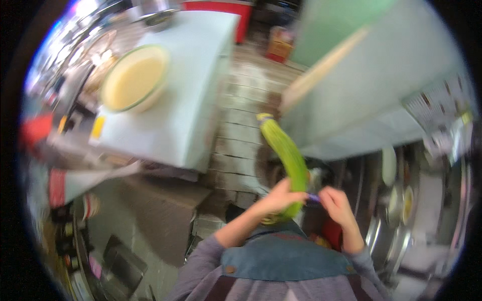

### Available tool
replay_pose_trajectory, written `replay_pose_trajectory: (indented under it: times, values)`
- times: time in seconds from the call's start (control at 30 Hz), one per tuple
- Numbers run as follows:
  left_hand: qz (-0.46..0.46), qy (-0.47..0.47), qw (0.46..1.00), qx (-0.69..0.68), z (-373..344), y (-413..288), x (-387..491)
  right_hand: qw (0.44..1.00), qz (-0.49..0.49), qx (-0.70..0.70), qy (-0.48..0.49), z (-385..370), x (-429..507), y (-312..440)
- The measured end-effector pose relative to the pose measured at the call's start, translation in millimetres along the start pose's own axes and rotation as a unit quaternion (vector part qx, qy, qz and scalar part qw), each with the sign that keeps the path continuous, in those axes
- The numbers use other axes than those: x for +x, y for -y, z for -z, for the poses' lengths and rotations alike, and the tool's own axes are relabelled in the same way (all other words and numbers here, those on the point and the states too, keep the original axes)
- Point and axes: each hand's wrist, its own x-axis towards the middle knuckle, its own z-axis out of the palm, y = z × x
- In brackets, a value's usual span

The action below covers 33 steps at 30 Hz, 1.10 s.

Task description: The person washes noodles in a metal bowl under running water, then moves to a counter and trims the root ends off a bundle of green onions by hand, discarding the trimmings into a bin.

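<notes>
My left hand grips a long, curved green gourd near its lower end. The gourd is held up in front of my apron, its far end over the tiled floor. My right hand, just right of it, is closed on a small purple thing that reaches to the gourd's side; it looks like a tool's handle or a band, but blur hides which. The lowest part of the gourd lies close against the apron.
A large bowl of pale liquid stands on a white table at the upper left. At the right is a big pale cabinet. Below it, a pale long vegetable lies near metal fittings. A box stands on the floor ahead.
</notes>
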Motion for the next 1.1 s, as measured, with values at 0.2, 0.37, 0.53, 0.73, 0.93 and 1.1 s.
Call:
replay_pose_trajectory:
  times: [0.2, 0.37, 0.53, 0.73, 0.93, 1.1]
  values:
    - [0.044, 0.0, 0.999, 0.01, -30, 5, 36, 0.992, 0.035, 0.113, -0.035, 22, 13, -40]
    - [0.058, -0.031, 0.997, 0.04, -73, 41, 71, 0.981, 0.187, -0.045, 0.036, 59, 20, -88]
    - [0.041, -0.075, 0.994, -0.07, -112, 72, 82, 0.983, 0.112, 0.115, 0.094, 108, 16, -126]
    - [0.023, -0.136, 0.984, 0.113, -163, 100, 95, 0.942, 0.205, 0.19, 0.187, 113, 14, -123]
    - [0.084, -0.154, 0.97, 0.171, -178, 105, 86, 0.924, 0.074, 0.288, 0.242, 89, 54, -106]
    - [0.061, -0.161, 0.971, 0.164, -186, 103, 76, 0.961, 0.079, 0.264, -0.028, 133, 66, -134]
